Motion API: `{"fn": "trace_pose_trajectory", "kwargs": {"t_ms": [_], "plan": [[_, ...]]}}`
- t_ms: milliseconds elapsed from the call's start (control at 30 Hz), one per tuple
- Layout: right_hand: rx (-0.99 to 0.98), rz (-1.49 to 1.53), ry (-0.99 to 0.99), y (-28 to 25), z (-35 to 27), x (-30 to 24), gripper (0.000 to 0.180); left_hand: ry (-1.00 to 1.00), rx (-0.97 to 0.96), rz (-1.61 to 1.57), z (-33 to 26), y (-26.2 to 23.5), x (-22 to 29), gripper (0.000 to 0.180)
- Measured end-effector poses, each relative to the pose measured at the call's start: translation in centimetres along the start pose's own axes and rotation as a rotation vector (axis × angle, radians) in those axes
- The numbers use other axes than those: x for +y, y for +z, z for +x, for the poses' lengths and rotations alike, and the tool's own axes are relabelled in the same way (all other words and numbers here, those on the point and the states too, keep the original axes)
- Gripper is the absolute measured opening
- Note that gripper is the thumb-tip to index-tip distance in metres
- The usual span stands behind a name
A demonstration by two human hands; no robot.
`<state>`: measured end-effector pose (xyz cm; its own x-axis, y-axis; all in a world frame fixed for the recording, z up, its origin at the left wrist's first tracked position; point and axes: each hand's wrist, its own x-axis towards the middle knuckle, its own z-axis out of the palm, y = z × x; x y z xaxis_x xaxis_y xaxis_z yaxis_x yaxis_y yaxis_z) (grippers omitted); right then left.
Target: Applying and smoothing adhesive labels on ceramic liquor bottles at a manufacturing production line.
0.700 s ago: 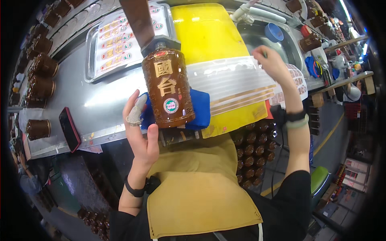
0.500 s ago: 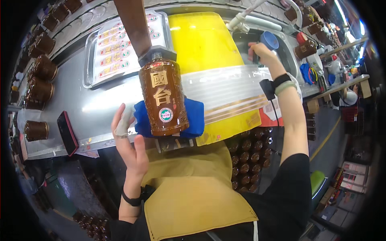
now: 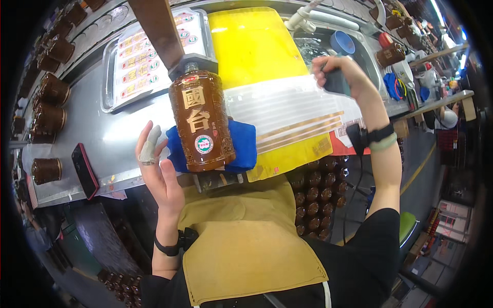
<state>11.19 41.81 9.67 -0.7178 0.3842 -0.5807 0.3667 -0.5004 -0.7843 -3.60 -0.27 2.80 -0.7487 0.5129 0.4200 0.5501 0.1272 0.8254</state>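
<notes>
A brown glazed bottle (image 3: pixel 201 123) with gold characters and a round label lies on a blue cloth (image 3: pixel 245 146) at the bench's front edge. Its neck is under a brown wooden bar (image 3: pixel 156 31). My left hand (image 3: pixel 156 167) is open just left of the bottle, palm toward it and not touching, with a white cot on one finger. My right hand (image 3: pixel 341 72) is raised at the right, above the striped clear sheet, and is shut on a small dark grey object (image 3: pixel 336 82). A black wrist strap with a cable hangs from that arm.
A yellow sheet (image 3: pixel 251 43) covers the steel bench (image 3: pixel 92 133). A metal tray of labels (image 3: pixel 138 56) sits at the back left, more brown bottles (image 3: pixel 51 90) line the left edge, and a dark phone (image 3: pixel 84 169) lies in front. A sink with a blue bowl (image 3: pixel 343 42) is at the right; bottles in crates (image 3: pixel 313 200) stand below.
My left hand has let go of the blue cloth and bottle and drawn back to the left, fingers apart. My right hand has closed on the dark object.
</notes>
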Motion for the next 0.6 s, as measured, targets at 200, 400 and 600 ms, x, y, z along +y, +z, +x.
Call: {"fn": "trace_pose_trajectory", "kwargs": {"t_ms": [200, 400, 600], "plan": [[-0.124, -0.266, -0.081, 5.7, -5.5, 7.6, 0.051, 0.036, -0.014, 0.0, 0.0, 0.5, 0.0, 0.052], [0.022, -1.664, -0.739, 10.1, -10.7, 14.7, 0.072, -0.03, -0.032, -0.114, -0.5, 0.7, -0.2, 0.056], [-0.023, -1.7, -0.681, 12.0, -11.2, 19.4, 0.07, -0.024, -0.045, -0.119, -0.6, 1.1, 0.1, 0.058]]}}
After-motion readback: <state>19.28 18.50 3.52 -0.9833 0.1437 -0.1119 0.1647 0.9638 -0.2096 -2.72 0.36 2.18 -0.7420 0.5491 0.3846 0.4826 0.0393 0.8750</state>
